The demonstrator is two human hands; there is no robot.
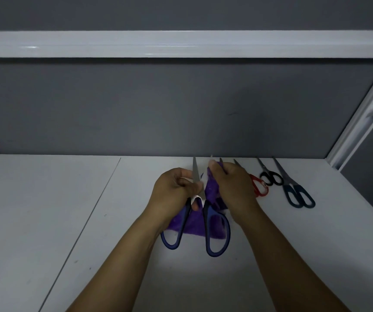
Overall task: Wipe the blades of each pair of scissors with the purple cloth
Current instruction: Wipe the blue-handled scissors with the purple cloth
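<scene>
Large blue-handled scissors [212, 230] stand spread apart over the white table, blades pointing away from me. My left hand [175, 188] grips them near the pivot, beside the left blade. My right hand [230, 188] pinches the purple cloth [211, 190] around the right blade, whose tip pokes out above the fingers. More of the cloth hangs down behind the handles. Red-handled scissors [258, 185] lie partly hidden behind my right hand. Small black scissors [271, 177] and dark blue scissors [298, 194] lie to the right.
The white table [91, 221] ends at a grey back wall. A white shelf [181, 43] runs overhead. A white frame post [356, 131] slants at the right. A seam in the table runs diagonally at the left.
</scene>
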